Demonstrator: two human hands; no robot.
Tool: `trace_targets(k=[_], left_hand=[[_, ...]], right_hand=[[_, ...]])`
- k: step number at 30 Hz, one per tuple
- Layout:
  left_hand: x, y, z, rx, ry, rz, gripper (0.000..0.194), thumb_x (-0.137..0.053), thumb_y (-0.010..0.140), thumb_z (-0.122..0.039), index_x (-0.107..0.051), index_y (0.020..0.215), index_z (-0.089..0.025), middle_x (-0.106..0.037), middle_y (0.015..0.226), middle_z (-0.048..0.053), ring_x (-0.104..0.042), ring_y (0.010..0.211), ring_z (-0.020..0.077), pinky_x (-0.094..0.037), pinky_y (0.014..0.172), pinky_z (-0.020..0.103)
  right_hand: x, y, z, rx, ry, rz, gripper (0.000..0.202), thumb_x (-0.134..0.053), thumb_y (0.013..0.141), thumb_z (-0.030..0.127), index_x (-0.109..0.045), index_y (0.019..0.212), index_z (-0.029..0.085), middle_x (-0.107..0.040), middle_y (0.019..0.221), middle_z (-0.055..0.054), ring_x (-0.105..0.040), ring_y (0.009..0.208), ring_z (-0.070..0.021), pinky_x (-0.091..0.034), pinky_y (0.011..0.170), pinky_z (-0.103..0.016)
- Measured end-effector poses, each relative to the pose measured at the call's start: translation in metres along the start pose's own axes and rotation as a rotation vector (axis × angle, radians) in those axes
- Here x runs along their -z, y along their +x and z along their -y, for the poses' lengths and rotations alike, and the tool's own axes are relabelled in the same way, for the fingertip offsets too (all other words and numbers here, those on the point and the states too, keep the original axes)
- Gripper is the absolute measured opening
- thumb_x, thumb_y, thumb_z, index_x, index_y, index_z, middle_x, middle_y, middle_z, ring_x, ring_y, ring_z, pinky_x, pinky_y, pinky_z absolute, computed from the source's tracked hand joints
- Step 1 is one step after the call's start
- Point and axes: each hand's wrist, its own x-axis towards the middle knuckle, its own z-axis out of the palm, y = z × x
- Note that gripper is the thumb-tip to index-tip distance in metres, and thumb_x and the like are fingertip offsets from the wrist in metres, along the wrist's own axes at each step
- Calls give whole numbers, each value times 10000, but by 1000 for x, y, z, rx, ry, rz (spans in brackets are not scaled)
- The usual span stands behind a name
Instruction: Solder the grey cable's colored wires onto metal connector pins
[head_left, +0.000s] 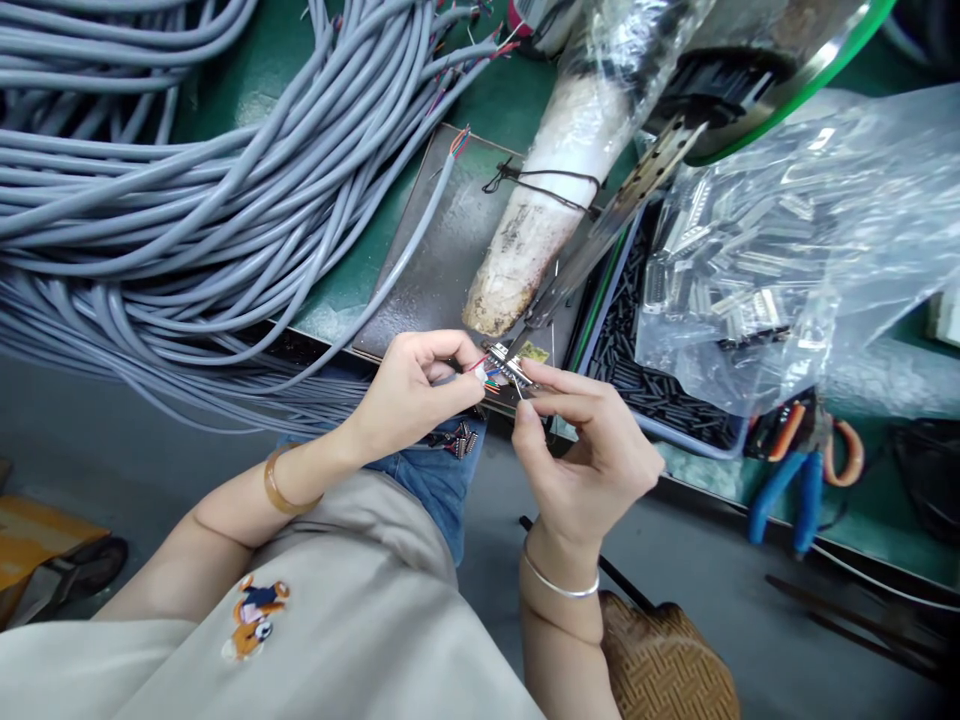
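My left hand is closed, thumb and forefinger pinching the thin coloured wires at a cable end. A small multi-pin connector with a row of metal contacts sits between my two hands. My right hand is closed too, its fingertips at the connector's right end and on a short, thin, silvery strand that looks like solder wire. Directly above the connector, the long soldering iron points down with its tip at the contacts. My fingers partly hide the wires and connector.
Grey cables are heaped at the left. A white tube tied with black wire hangs beside the iron over a dark plate. To the right are a bin of small black tubes, a clear bag of connectors and blue-handled pliers.
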Motion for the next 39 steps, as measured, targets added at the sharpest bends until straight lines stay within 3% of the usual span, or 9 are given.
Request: trace_targets(k=[10, 15, 20, 25, 32, 39], left_hand=[[0, -7, 0, -29, -87, 13, 141, -689, 792, -240, -619, 704, -153, -646, 700, 22, -440, 544, 64, -325, 488, 199], [0, -7, 2, -63, -61, -22, 144, -685, 800, -242, -627, 701, -156, -607, 672, 12, -498, 594, 88, -368, 511, 193], [-1, -6, 5, -84, -15, -41, 117, -663, 803, -209, -618, 711, -151, -581, 689, -1, -435, 561, 64, -325, 492, 185], [-4, -3, 2, -136, 39, -66, 102, -654, 785, -174, -604, 702, -139, -584, 699, -11, -361, 525, 37, -282, 467, 175], [-5, -4, -3, -183, 84, -110, 106, -660, 785, -206, -641, 700, -145, -682, 741, 34, -535, 633, 94, -440, 576, 193], [-3, -4, -5, -136, 56, -77, 117, -661, 779, -179, -619, 681, -131, -656, 731, 26, -485, 585, 68, -379, 533, 185]], right_hand=[[-4, -9, 1, -184, 136, -47, 124, -752, 871, 114, -704, 900, 225, -802, 1018, -24, -776, 942, -182, -662, 839, -363], [-7, -8, 3, -61, 58, -66, 174, -757, 853, 80, -703, 917, 233, -805, 1034, -12, -776, 942, -169, -649, 864, -344], [-8, -3, 2, 60, -70, -84, 194, -776, 830, 67, -690, 898, 227, -810, 1012, 3, -777, 907, -147, -632, 846, -295], [-10, -1, -2, 84, -107, -86, 194, -784, 832, 91, -695, 911, 244, -810, 1018, 2, -781, 890, -167, -639, 802, -316], [-8, 4, 0, 84, -110, -94, 220, -801, 821, 86, -722, 938, 255, -810, 1041, 6, -778, 894, -163, -642, 798, -308], [-6, 5, 2, 109, -136, -79, 224, -798, 820, 83, -701, 931, 252, -812, 1031, 2, -778, 879, -158, -633, 792, -293]])
